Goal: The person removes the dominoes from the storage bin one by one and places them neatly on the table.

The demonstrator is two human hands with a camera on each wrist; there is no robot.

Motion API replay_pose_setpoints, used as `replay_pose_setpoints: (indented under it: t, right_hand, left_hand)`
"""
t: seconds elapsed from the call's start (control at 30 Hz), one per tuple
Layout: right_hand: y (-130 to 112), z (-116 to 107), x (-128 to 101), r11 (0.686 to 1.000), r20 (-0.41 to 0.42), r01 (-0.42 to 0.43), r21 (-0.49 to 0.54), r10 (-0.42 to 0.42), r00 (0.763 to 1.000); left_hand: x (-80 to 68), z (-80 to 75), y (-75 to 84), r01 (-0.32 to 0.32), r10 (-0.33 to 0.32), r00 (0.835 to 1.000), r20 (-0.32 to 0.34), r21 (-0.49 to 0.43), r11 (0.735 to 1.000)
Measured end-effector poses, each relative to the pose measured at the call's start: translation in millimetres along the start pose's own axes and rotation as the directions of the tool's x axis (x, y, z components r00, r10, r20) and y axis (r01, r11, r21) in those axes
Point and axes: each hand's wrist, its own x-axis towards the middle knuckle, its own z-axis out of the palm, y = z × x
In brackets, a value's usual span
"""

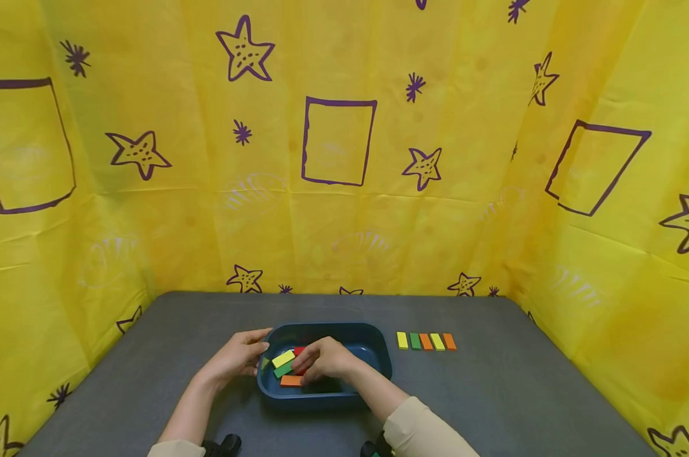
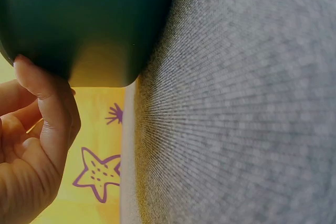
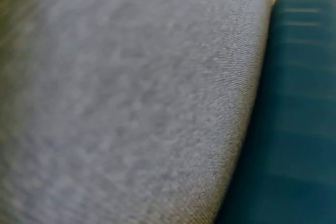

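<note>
A dark blue plastic box (image 1: 356, 395) stands on the table with several small blocks in its left half. My left hand (image 1: 243, 355) grips the box's left end, thumb at the rim; the left wrist view shows its fingers (image 2: 50, 95) bent against the outer wall. My right hand (image 1: 328, 359) reaches down inside, fingertips among the blocks. Beside those fingertips lie a yellow block (image 1: 283, 358), a green block (image 1: 283, 369) and an orange block (image 1: 290, 381). A red block (image 1: 299, 350) is partly covered by the right hand; I cannot tell whether it pinches one.
Right of the box, a row of several yellow, green and orange blocks (image 1: 426, 341) lies on the grey table (image 1: 516, 387). A yellow curtain (image 1: 344, 241) with purple drawings encloses the back and sides. In the right wrist view, the box's long outer wall (image 3: 299, 108) fills the right side.
</note>
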Motion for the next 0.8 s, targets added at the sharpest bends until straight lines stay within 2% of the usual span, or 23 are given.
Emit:
replay_pose_setpoints:
  t: [0.3,0.57,0.8]
  right_hand:
    - [2.5,4.2,-0.2,0.998,-0.011,0.033,-0.055,-0.034,0.999]
    - [4.1,6.8,-2.3,0.994,-0.038,0.024,-0.109,-0.029,0.999]
    - [3.7,10.0,-2.4,0.980,-0.065,0.083,-0.182,-0.096,0.993]
  left_hand:
    - [0.2,-0.5,-0.8,-0.008,0.008,1.000,0.002,-0.002,1.000]
    - [0.2,-0.7,-3.2,-0.024,0.024,1.000,0.018,-0.010,1.000]
    - [0.0,0.1,-1.9,-0.014,0.015,1.000,0.013,-0.008,1.000]
